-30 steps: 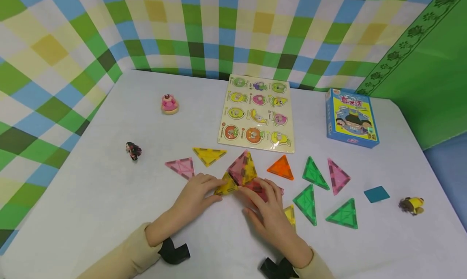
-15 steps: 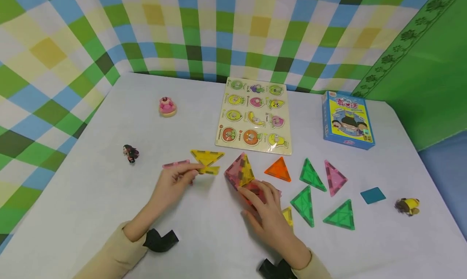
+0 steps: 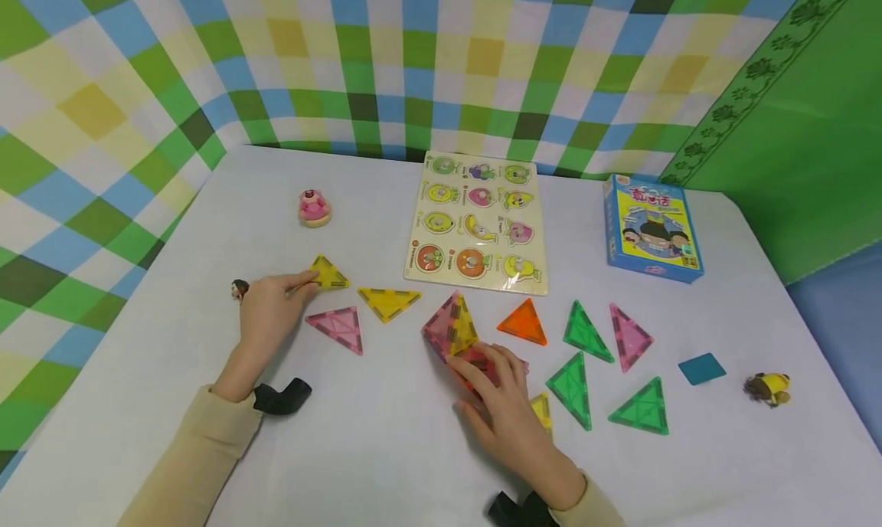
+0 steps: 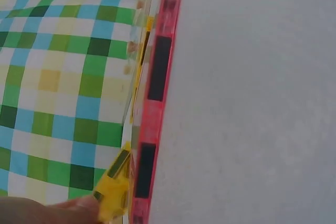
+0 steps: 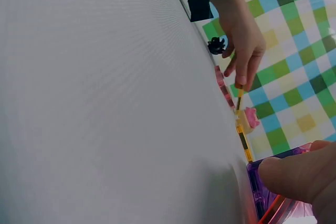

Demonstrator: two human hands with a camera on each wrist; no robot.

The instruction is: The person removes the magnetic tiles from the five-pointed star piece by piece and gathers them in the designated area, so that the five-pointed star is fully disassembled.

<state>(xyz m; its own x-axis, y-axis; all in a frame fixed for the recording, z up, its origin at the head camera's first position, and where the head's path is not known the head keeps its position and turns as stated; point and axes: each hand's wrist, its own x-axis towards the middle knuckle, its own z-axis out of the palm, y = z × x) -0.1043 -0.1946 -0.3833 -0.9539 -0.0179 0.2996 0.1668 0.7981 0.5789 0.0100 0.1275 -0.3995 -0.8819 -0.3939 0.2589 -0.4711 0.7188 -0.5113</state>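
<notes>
We see the left hand [image 3: 270, 306] pinching a small yellow triangle tile [image 3: 328, 273] at its corner, out on the left of the desk [image 3: 386, 466], just above a flat pink triangle tile [image 3: 337, 327] & beside a second yellow tile [image 3: 388, 302]. A tiny dark figurine [image 3: 238, 288] sits right behind the knuckles. The right hand [image 3: 501, 404] rests w/ fingers curled over a half-built cluster of pink, yellow & red tiles [image 3: 455, 329] mid-desk, gripping its red part. Orange tile [image 3: 523, 322] & green tiles [image 3: 586, 332] lie apart to the right; fruit puzzle board [image 3: 477, 222] lies beyond.
</notes>
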